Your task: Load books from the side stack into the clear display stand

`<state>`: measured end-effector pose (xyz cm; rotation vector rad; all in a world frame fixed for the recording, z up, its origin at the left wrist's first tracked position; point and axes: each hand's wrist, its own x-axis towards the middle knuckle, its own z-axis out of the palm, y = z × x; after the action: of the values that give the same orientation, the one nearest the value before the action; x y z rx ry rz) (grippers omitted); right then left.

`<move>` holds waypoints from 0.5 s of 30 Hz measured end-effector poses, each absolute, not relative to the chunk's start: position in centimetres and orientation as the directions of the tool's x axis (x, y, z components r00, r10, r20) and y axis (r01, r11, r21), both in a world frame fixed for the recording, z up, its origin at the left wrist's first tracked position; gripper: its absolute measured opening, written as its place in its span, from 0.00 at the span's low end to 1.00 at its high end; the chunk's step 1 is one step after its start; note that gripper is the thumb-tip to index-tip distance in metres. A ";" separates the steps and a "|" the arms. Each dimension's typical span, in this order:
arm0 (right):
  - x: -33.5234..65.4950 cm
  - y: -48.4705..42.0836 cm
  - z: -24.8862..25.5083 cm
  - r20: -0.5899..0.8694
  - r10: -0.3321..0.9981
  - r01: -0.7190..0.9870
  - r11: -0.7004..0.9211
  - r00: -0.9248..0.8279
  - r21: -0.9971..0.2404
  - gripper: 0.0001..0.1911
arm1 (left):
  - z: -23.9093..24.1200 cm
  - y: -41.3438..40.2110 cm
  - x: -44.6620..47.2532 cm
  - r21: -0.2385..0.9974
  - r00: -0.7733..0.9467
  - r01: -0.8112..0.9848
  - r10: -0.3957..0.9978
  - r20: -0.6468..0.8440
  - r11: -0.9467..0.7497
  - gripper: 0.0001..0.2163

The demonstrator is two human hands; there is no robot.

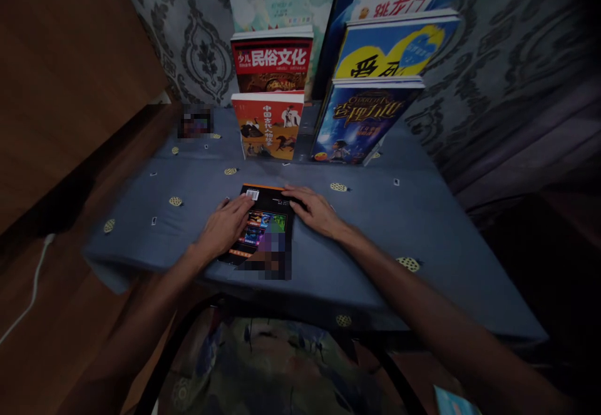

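A black book [270, 205] with an orange edge, a barcode and small colourful pictures lies flat near the table's front edge, back cover up. My left hand [230, 222] rests on its left side, fingers stretched and lying flat near the barcode. My right hand [317, 210] lies at its upper right corner, with fingers extended onto the cover and edge. Both hands look open and touch the book without lifting it. A blurred patch covers the book's lower right part.
Ahead stand two rows of upright books, among them an orange book [268, 128], a red book [272, 61], a dark blue book [364, 121] and a yellow-and-blue book [394, 49]. The table wears a grey-blue pineapple-print cloth [366, 215]. A white cable [37, 277] hangs at left.
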<state>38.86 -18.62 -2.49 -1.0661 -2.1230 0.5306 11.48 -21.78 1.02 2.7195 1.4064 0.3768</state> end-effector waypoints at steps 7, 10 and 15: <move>39.2 -19.4 -1.0 0.425 0.839 0.594 0.542 -0.340 -0.595 0.17 | 1.9 -19.1 11.1 0.028 0.718 0.689 0.687 0.117 -0.725 0.19; 39.4 -19.7 -0.5 0.406 0.878 0.634 0.467 -0.253 -0.616 0.17 | 2.3 -16.8 11.3 -0.041 0.783 0.621 0.616 0.092 -0.783 0.18; 39.5 -19.9 -0.5 0.379 0.907 0.649 0.400 -0.181 -0.647 0.17 | 2.5 -14.0 12.5 -0.141 0.796 0.605 0.597 0.098 -0.784 0.15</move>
<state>39.48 -19.92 -0.46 -1.3316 -1.9186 0.4428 12.48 -13.97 2.51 3.1332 1.0561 0.0804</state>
